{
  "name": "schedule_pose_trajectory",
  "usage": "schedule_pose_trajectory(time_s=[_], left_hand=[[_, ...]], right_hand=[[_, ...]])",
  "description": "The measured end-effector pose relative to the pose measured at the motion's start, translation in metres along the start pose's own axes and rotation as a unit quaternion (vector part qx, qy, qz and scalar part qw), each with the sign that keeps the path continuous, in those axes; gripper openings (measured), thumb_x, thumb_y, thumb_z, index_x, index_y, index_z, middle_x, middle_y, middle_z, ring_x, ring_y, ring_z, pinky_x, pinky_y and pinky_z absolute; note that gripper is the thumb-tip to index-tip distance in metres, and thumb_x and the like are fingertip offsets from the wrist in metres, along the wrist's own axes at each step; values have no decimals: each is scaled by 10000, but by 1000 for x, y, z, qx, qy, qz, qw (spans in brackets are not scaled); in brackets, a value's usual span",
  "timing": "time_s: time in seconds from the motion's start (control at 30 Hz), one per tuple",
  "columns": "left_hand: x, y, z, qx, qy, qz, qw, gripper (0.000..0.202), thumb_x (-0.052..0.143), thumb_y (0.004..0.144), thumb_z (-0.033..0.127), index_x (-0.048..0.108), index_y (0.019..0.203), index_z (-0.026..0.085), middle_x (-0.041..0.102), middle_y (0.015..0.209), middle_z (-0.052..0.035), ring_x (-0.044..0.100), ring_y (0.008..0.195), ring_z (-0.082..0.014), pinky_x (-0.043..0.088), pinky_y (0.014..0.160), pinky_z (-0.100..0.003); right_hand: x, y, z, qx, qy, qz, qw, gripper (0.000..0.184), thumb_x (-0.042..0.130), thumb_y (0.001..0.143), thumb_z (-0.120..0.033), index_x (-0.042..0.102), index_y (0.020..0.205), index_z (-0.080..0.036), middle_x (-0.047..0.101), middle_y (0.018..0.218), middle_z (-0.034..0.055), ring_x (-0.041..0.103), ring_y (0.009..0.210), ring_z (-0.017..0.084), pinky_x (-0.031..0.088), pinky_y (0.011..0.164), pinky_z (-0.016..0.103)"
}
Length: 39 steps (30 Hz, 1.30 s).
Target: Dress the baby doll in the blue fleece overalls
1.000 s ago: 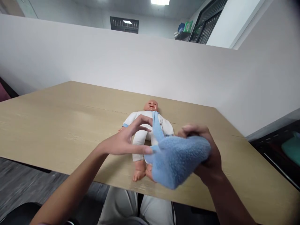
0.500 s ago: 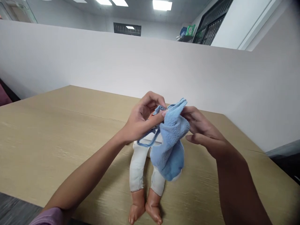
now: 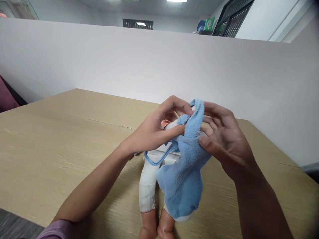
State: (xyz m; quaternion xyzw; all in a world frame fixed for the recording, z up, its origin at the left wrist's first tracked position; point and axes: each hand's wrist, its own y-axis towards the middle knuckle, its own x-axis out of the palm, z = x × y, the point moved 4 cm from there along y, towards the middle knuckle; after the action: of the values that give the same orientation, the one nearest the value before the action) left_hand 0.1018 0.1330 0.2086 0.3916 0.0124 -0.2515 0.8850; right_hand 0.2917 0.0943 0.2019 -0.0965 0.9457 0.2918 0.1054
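Note:
A baby doll (image 3: 147, 179) in white clothes lies on its back on the wooden table (image 3: 62, 132), feet toward me. Most of its head and chest are hidden behind my hands. A fuzzy light-blue cloth garment (image 3: 183, 176) with a thin blue strap hangs above the doll's belly and legs. My left hand (image 3: 156, 127) pinches the garment's upper edge from the left, fingers closed. My right hand (image 3: 221, 139) grips the same upper part from the right, thumb pressed on the fabric.
A white partition wall (image 3: 124, 63) runs along the table's far edge and right side. A dark red object (image 3: 6, 98) shows at the far left beyond the table.
Both hands rose from the doll's legs to above its chest with the blue garment, which now hangs down open. The view has moved closer to the doll.

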Motion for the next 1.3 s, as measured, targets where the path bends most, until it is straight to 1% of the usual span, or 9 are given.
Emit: schedule_pose_trajectory(time_s=[0.23, 0.43, 0.6, 0.73, 0.8, 0.93, 1.03, 1.17, 1.3], left_hand=[[-5, -2, 5, 14, 73, 22, 997, 163, 689, 1031, 252, 626, 1176, 210, 701, 1168, -70, 662, 1037, -170, 530, 880, -296], [-11, 0, 5, 3, 55, 48, 997, 150, 718, 1021, 271, 645, 1134, 206, 701, 1128, -58, 668, 1016, -162, 540, 885, -295], [-21, 2, -7, -35, -67, 40, 996, 243, 729, 1024, 423, 619, 1155, 250, 697, 1006, -32, 708, 880, -167, 573, 740, -293], [-27, 5, -25, -48, -173, 22, 983, 423, 847, 917, 503, 563, 1134, 277, 621, 838, 20, 678, 728, -157, 551, 628, -285], [-27, 7, -31, -47, -241, 23, 969, 505, 898, 858, 518, 536, 1112, 274, 612, 875, 20, 674, 750, -157, 566, 657, -297], [-21, 8, -30, -49, -317, 30, 947, 555, 924, 822, 329, 519, 1199, 284, 607, 910, 22, 667, 784, -148, 567, 680, -284], [-18, 6, -24, -83, -328, 27, 941, 496, 803, 916, 235, 496, 1304, 263, 659, 906, -20, 698, 816, -166, 542, 649, -262], [-28, 7, -27, -118, -316, -4, 941, 541, 865, 794, 288, 565, 1242, 233, 720, 1141, -91, 749, 1089, -294, 642, 887, -418], [-46, 9, -26, -81, -233, -31, 969, 538, 775, 832, 598, 667, 1176, 199, 732, 1255, -147, 722, 1209, -377, 636, 991, -536]], right_hand=[[1, -2, 4, 6, -36, -53, 998, 425, 788, 973, -425, 659, 1362, -312, 724, 1252, 88, 721, 1129, 299, 648, 933, 405], [-5, -4, 1, 16, -85, -33, 996, 274, 807, 960, -400, 734, 1215, -333, 739, 1076, 37, 732, 919, 231, 622, 694, 296], [-1, -10, -14, 12, -3, -112, 994, 356, 743, 976, -545, 756, 1281, -362, 730, 1262, 66, 709, 1191, 335, 662, 916, 424], [-3, -1, -1, -35, 18, -34, 999, 336, 763, 975, -461, 714, 1294, -367, 653, 1426, 59, 568, 1421, 336, 575, 1128, 485], [-3, 5, 17, -38, 11, -14, 999, 483, 805, 949, -410, 633, 1400, -389, 575, 1549, 40, 504, 1496, 306, 496, 1230, 491], [10, 5, 52, 60, 72, -176, 980, 741, 792, 964, -439, 456, 1619, -357, 545, 1629, 86, 561, 1473, 298, 510, 1207, 474], [14, -2, 56, 96, 109, -251, 957, 569, 797, 964, -427, 640, 1490, -278, 725, 1405, 99, 718, 1246, 287, 598, 1054, 407], [5, -3, 41, 55, 65, -143, 986, 249, 832, 934, -392, 795, 1131, -244, 792, 1051, 39, 743, 931, 225, 609, 800, 307], [-2, -3, 19, -31, -46, 30, 998, 94, 811, 955, -328, 733, 953, -275, 698, 868, -23, 645, 776, 159, 543, 706, 262]])
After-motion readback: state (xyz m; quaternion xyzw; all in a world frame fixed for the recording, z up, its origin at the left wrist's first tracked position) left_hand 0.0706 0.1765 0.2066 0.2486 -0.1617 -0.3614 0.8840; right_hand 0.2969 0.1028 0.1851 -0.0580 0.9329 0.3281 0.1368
